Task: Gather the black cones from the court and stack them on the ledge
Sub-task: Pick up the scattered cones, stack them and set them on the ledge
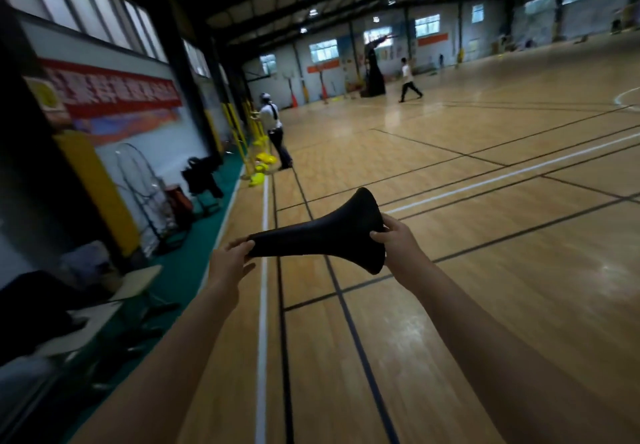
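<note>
A black cone (332, 232) lies sideways in the air in front of me, above the wooden court floor. Its narrow tip points left and its wide base faces right. My left hand (230, 260) pinches the narrow tip between thumb and fingers. My right hand (394, 241) grips the rim of the wide base. Whether this is one cone or several nested ones cannot be told. No ledge is clearly in view.
Along the left wall stand folding desks (135, 284), a wire rack (145, 197) and bags (202, 175) on a green strip. A person (275, 132) stands by yellow poles and yellow markers (261, 166). Another person (408, 81) walks far off. The wooden court (485, 270) stretches ahead and right.
</note>
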Demonstrator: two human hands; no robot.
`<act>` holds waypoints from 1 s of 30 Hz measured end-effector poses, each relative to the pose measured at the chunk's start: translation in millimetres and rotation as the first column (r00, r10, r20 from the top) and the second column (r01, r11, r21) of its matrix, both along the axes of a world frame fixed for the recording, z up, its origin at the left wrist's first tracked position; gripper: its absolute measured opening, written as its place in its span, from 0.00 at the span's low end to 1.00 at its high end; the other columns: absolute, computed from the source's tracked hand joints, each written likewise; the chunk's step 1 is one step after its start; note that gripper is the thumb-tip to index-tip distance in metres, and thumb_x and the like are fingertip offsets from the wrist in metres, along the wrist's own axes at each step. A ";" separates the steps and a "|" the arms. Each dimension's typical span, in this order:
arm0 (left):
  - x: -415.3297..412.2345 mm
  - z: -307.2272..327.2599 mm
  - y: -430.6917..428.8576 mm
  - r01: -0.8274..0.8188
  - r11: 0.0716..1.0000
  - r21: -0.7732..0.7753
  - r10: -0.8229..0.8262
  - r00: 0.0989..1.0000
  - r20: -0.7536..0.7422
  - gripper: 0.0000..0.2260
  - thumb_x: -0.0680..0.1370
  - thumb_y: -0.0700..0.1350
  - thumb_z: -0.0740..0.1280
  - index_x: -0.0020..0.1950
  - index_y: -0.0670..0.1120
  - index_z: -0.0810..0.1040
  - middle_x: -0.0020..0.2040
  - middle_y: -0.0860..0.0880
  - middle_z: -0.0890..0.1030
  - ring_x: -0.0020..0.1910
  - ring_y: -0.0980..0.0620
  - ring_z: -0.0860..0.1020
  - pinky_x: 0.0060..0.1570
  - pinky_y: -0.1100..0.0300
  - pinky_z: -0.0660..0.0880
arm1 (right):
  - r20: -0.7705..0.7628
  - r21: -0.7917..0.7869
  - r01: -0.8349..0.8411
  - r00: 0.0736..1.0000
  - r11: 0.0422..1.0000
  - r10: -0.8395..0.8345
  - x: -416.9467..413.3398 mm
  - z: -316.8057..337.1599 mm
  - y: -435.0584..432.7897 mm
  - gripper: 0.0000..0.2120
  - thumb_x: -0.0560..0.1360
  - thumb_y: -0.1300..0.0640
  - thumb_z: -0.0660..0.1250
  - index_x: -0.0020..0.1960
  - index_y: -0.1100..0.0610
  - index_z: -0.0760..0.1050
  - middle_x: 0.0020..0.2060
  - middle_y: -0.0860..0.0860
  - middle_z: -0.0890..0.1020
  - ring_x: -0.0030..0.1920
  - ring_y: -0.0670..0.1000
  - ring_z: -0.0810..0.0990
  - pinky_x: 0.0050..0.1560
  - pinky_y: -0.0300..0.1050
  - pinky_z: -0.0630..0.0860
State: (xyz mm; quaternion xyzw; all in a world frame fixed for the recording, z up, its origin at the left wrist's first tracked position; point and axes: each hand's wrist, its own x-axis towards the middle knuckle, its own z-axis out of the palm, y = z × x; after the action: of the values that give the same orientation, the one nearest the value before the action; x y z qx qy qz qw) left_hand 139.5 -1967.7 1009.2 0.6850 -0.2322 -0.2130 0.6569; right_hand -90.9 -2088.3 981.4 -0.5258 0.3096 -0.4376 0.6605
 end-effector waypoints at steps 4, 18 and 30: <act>37.6 17.3 71.3 -0.151 0.988 -0.028 0.152 0.988 0.020 0.08 0.78 0.39 0.66 0.57 0.41 0.76 0.54 0.43 0.77 0.55 0.45 0.76 0.49 0.53 0.74 | 0.059 0.012 -0.128 0.990 0.992 0.127 43.3 8.3 48.8 0.19 0.79 0.69 0.57 0.67 0.56 0.72 0.56 0.57 0.78 0.56 0.58 0.77 0.54 0.55 0.77; 172.8 25.7 402.0 -0.629 0.770 -0.102 0.627 0.777 -0.057 0.12 0.78 0.38 0.65 0.61 0.38 0.75 0.56 0.39 0.77 0.51 0.45 0.76 0.53 0.51 0.76 | 0.012 0.006 -0.634 0.773 0.773 0.634 295.3 36.2 280.3 0.23 0.79 0.71 0.57 0.72 0.59 0.67 0.67 0.59 0.74 0.65 0.63 0.73 0.66 0.64 0.69; 221.2 -7.8 746.4 -0.910 0.412 -0.048 0.885 0.412 -0.215 0.08 0.78 0.37 0.64 0.57 0.39 0.74 0.55 0.42 0.78 0.52 0.46 0.77 0.54 0.54 0.75 | -0.064 0.017 -0.942 0.333 0.335 0.941 485.2 11.4 597.4 0.21 0.77 0.73 0.56 0.67 0.61 0.73 0.60 0.59 0.79 0.60 0.61 0.78 0.61 0.58 0.75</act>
State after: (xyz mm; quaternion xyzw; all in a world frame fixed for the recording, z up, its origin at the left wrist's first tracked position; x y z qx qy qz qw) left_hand 360.7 -1221.3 1001.4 0.6295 0.2077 0.1391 0.7357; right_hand 394.3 -1491.0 992.8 -0.6291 -0.0349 0.0364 0.7757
